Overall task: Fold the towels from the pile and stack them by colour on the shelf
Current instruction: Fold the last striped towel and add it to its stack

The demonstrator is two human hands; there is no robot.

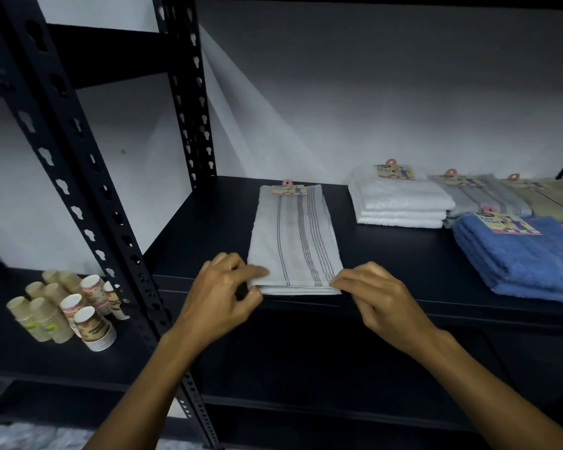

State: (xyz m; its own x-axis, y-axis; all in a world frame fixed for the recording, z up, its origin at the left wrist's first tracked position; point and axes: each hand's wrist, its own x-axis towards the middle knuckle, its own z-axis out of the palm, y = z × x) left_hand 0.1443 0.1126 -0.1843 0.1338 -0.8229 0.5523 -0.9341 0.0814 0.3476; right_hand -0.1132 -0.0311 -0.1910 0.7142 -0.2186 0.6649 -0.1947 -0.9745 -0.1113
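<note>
Head view, single frame. I see both forearms reaching up and forward from the bottom edge, bare, converging on the front edge of the dark shelf [403,254].

Left hand [220,295]: knuckles up, fingers curled. Forefinger lies on top of the near left corner of the folded grey striped towel [294,238], thumb tucked under the folded edge. I read this as a pinch on that corner.

Right hand [382,298]: back of hand toward camera, fingers bent, fingertips [337,282] meeting the near right corner of the same towel. Looks like a light pinch between thumb and forefinger; the thumb contact is partly hidden, so I note the pinch as likely rather than certain.

Towel position: lies flat on the shelf, long side running away from me, near edge flush with the shelf front. Layered fold visible along the near edge. A paper label with a pink hanger [289,189] sits at its far end.

Shelf, right of it and well apart: a white towel stack [400,203], then a grey towel stack [481,194] touching its right side, then an olive towel [546,198] at the frame edge. In front of those, a blue towel stack [520,261] near the shelf front. A sliver of something orange-red shows beside the blue; cannot tell what.

Room: black perforated steel uprights [88,196] left of the towel, pale wall behind. Lower left shelf holds nested paper cups [65,306] lying in a cluster.
</note>
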